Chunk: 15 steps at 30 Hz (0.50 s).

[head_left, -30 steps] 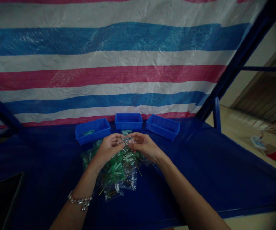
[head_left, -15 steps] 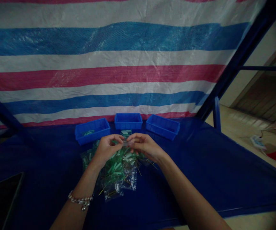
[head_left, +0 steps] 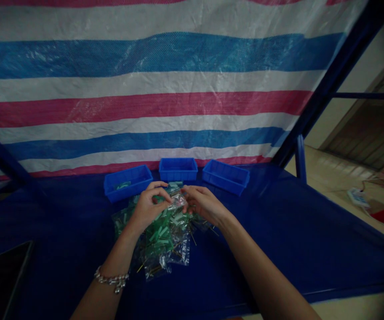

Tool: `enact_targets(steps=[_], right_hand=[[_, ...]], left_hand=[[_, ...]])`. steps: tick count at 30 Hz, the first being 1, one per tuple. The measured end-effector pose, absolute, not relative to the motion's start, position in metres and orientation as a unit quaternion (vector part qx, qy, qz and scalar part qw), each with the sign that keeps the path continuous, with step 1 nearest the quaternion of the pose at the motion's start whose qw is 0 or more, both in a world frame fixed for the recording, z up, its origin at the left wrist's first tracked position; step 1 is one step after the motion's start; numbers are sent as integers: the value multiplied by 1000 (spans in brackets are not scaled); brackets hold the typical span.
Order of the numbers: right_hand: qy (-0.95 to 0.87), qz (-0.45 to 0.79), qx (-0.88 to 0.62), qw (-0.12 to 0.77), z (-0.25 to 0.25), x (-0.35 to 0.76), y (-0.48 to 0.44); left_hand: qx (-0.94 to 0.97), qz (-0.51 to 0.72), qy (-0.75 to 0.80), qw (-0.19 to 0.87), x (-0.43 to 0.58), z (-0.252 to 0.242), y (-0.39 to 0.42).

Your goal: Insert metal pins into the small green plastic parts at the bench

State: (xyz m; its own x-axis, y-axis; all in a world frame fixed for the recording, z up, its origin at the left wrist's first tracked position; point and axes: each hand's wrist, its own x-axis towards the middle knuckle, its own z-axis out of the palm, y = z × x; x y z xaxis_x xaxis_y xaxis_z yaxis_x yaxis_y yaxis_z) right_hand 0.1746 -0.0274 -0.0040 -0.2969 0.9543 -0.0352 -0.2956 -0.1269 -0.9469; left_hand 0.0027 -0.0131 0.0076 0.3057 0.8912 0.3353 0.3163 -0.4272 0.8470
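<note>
Your left hand [head_left: 148, 207] pinches the left edge of a small clear bag [head_left: 178, 202] between thumb and forefinger, the fingers curved into a rounded loop behind the pinch. Your right hand [head_left: 208, 205] meets the bag's right edge with its fingers close together; you cannot tell from this view whether they grip the film or only touch it. The bag is thin, glossy, crinkled plastic, held up over the near side of the middle blue tray [head_left: 178, 176], above a loose heap of bags [head_left: 160, 235]. That heap mixes green-tinted and transparent film, with short pale strips showing through and a few thin, straight, brassy rods poking out at its edges. Beyond it, the left blue tray [head_left: 128, 190], holding some pale greenish pieces, and the right blue tray [head_left: 225, 183] flank the middle one, all rectangular with straight walls. They stand on a smooth, dark blue desk [head_left: 288, 253], before a woven, wrinkled sheet [head_left: 145, 109] striped red, white and blue. A chunky silvery bracelet [head_left: 112, 280] rings your left wrist.
</note>
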Motion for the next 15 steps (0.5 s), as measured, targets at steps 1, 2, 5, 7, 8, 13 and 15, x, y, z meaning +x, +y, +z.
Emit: enact_targets(steps=[1, 2, 5, 7, 8, 13, 15], right_hand=[[-475, 661, -354, 460, -4, 174, -28], [-488, 660, -353, 450, -3, 173, -29], [-503, 641, -363, 452, -1, 172, -30], [-495, 628, -374, 470, 0, 172, -31], [-490, 624, -378, 477, 0, 172, -30], [-477, 612, -387, 499, -1, 173, -28], [-470, 611, -385, 508, -2, 173, -28]], left_hand=[[736, 418, 410, 340, 3, 8, -13], [740, 414, 406, 340, 3, 8, -14], [738, 421, 398, 347, 4, 9, -15], [720, 439, 404, 354, 5, 10, -16], [709, 448, 408, 360, 6, 10, -16], [659, 469, 435, 396, 9, 15, -18], [651, 467, 440, 406, 9, 17, -19]])
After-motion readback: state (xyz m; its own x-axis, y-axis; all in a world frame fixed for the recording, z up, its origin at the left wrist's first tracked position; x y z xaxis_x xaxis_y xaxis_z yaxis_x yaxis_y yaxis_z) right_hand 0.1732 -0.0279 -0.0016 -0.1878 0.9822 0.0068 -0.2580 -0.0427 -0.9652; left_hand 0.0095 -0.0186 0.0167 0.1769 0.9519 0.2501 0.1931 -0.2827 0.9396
